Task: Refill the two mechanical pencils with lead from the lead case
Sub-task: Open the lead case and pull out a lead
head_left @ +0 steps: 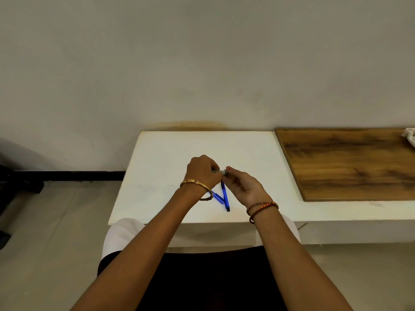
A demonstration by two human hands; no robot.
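Observation:
Two blue mechanical pencils lie on the white table (170,153) in a V: one pencil (225,196) runs toward me with a dark tip, the other pencil (217,197) is partly hidden under my left wrist. My left hand (202,169) and my right hand (242,185) meet above them. Both pinch a small grey, clear lead case (219,171) held level between the fingertips, one hand at each end. Most of the case is hidden by my fingers.
A wooden board (350,162) lies on the table to the right, with a white crumpled thing (409,135) at its far right corner. The wall stands just behind the table. Dark objects sit on the floor at the far left.

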